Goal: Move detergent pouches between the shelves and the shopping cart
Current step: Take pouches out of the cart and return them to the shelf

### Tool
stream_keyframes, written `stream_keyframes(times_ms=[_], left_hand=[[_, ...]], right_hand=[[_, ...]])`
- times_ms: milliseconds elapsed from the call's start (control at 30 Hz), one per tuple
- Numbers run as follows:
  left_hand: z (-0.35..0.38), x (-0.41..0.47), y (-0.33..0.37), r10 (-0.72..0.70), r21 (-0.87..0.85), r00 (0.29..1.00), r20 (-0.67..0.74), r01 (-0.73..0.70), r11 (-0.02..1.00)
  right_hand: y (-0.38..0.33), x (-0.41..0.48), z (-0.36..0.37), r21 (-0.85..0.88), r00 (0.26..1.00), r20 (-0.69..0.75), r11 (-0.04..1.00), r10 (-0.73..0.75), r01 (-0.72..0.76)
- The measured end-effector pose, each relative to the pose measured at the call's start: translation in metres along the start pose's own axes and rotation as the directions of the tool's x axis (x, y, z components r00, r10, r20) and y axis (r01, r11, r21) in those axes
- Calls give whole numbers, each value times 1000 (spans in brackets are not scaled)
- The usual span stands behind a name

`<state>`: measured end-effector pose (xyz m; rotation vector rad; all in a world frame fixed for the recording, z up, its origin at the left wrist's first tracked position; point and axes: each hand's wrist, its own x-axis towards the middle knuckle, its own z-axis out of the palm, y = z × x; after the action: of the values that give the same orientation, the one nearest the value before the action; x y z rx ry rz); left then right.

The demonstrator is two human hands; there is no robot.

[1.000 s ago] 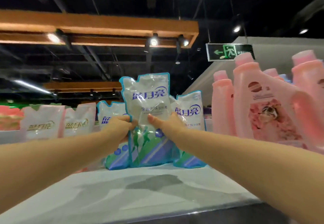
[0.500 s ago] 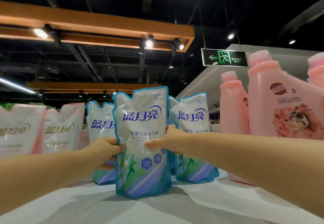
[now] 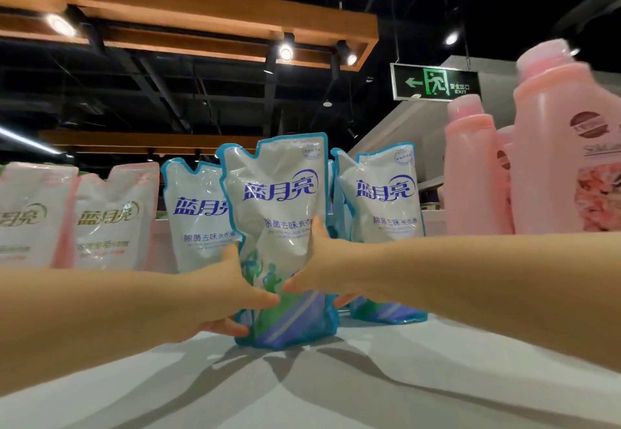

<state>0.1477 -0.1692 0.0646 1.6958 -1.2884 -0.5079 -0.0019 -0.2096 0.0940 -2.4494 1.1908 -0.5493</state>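
Note:
A blue-and-white detergent pouch [image 3: 279,227] stands upright on the pale shelf top [image 3: 336,388], its base touching the surface. My left hand [image 3: 228,294] grips its lower left side and my right hand [image 3: 319,267] grips its lower right side, thumbs across the front. Two more blue pouches stand behind it, one to the left [image 3: 195,213] and one to the right [image 3: 383,206]. Pink-edged pouches [image 3: 111,220] stand further left. The shopping cart is out of view.
Tall pink detergent bottles [image 3: 477,176] stand at the right of the shelf. The pale shelf surface stretches toward me. A green exit sign [image 3: 435,82] and wooden ceiling beams with spotlights hang overhead.
Both hands have lowered the pouch from the air onto the shelf top and slid down its sides. The view has moved closer to the shelf.

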Motion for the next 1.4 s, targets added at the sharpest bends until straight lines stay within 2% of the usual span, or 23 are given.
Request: stream_keyframes(times_ms=[133,233,367,500,700,1000,1267,1400], left_hand=[[8,8,2,8,6,999,-51,-8,1000],[11,15,7,9,40,997,-74,-6,999],[9,17,8,37,60,999,-37,-34,998],[6,17,5,59,-1,998,13,-59,998],[7,26,3,47,-107,997,66,-40,993],[12,31,6,42,-98,996,80,-34,995],[6,43,-13,35,-220,995,96,-13,975],[5,41,-10,-3,-197,997,75,17,980]], right_hand=[[5,9,0,114,995,-66,991,79,-72],[7,13,-1,151,994,-71,986,84,-73],[12,17,2,144,991,-109,988,77,-61],[15,16,4,163,989,-128,985,79,-58],[17,14,-5,233,988,-116,970,98,-69],[30,9,-9,304,991,-85,950,100,-70],[35,9,-2,272,993,-70,960,94,-72],[37,11,-2,299,994,-46,951,98,-80]])
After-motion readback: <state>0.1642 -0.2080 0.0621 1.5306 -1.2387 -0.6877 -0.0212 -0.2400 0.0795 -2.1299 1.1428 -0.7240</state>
